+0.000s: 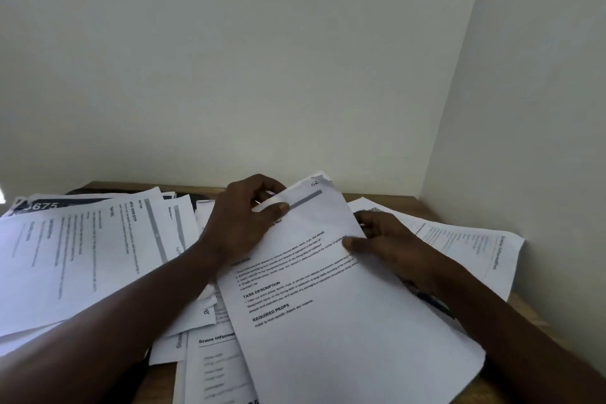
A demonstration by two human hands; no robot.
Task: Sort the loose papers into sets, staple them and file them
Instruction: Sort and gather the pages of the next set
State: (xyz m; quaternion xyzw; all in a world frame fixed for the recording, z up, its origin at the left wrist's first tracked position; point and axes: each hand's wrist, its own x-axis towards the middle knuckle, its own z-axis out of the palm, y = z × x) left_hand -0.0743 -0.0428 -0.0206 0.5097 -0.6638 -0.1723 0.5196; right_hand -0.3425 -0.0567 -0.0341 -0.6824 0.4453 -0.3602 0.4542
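Two plain, pale walls meet in a corner at the right: the back wall (229, 59) broad and greyish, the side wall (541, 75) a shade brighter. A wooden table (400, 203) sits pushed into that corner (its brown top shows along the far edge and at the right). The light is soft and dim.

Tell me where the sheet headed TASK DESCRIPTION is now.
Head view, centre: the sheet is over the loose papers, the left hand pinching its top left corner, the right hand holding its right edge.
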